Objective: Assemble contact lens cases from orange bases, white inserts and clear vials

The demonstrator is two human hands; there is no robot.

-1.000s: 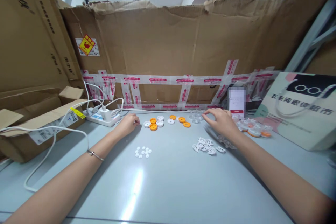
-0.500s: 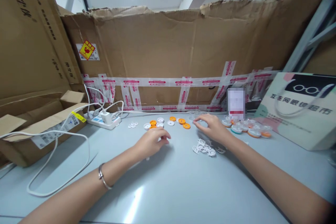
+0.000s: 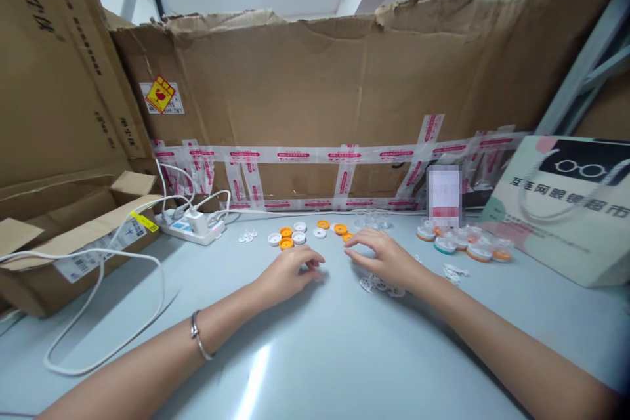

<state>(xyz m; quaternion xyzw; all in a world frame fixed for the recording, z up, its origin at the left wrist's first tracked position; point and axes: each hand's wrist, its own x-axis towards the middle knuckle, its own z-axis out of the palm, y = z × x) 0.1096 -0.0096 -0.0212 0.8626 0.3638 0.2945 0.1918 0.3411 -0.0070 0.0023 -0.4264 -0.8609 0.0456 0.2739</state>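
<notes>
My left hand (image 3: pixel 293 269) hovers over the middle of the table with its fingers curled towards the thumb. Anything within those fingers is hidden. To the right, my right hand (image 3: pixel 386 259) has thumb and forefinger apart, and no object shows clearly between them. Its fingertips are by an orange disc (image 3: pixel 347 237), which they partly cover. Beneath this hand lies a pile of white openwork pieces (image 3: pixel 378 284). Beyond my left hand are orange round cups (image 3: pixel 286 244) and white round cups (image 3: pixel 274 239). Several clear domes (image 3: pixel 373 218) stand behind my right hand.
Capped round pieces (image 3: pixel 477 251) cluster at right, beside a paper bag (image 3: pixel 561 223) and a blurred-out upright card (image 3: pixel 445 197). Small white parts (image 3: pixel 249 236) lie left. A power strip (image 3: pixel 197 230), loose white cable (image 3: pixel 162 282) and open carton (image 3: pixel 83 256) occupy the left side.
My right hand has come left and nearer, away from the clear domes. My left hand has shifted slightly right, uncovering more of an orange cup.
</notes>
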